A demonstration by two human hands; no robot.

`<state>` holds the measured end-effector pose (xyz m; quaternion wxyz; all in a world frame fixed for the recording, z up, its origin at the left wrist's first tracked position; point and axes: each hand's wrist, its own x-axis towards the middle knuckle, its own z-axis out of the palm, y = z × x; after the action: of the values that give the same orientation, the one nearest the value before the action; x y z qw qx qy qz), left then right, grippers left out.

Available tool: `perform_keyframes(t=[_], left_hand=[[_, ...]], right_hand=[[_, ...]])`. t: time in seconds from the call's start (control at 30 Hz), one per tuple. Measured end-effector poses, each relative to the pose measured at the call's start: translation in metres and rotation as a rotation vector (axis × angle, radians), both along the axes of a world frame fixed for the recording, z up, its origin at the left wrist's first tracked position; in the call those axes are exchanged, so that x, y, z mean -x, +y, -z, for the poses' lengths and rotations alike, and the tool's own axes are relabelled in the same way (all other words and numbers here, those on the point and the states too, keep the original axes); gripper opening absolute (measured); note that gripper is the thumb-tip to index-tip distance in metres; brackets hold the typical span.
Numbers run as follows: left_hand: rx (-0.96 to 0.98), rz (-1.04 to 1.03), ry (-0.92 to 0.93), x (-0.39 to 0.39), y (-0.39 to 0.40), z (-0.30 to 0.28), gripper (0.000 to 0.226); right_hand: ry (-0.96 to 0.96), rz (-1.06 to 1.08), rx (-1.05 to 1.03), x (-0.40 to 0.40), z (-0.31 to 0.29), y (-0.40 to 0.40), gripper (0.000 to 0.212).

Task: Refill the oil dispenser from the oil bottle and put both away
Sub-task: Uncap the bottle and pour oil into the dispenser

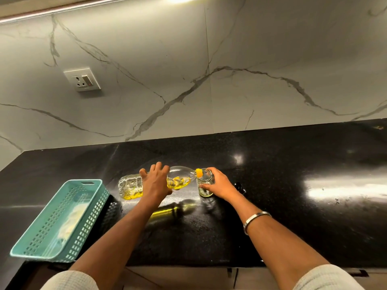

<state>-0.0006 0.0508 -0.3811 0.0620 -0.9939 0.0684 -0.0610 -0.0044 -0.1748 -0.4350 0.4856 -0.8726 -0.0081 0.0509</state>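
A clear plastic oil bottle [180,178] lies nearly horizontal above the black counter, yellow oil pooled along its lower side. My left hand [156,182] grips its middle from above. Its orange neck [198,172] rests at the rim of a small clear glass oil dispenser [205,183], which stands upright on the counter with a little oil at its bottom. My right hand [217,184] holds the dispenser from the right side.
A teal plastic basket [45,243] with something pale inside overhangs the counter's front left edge. A small dark object [238,187] lies just right of my right hand. A wall socket [82,79] is on the marble backsplash.
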Motion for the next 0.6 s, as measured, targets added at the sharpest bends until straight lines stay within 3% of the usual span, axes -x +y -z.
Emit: perform_keyframes(t=[0.6], left_hand=[[-0.063,-0.002,-0.032,-0.0018,-0.0093,-0.0101,0.067]], right_hand=[[0.007,0.003,-0.014,0.0004,-0.0004,-0.0006,0.057]])
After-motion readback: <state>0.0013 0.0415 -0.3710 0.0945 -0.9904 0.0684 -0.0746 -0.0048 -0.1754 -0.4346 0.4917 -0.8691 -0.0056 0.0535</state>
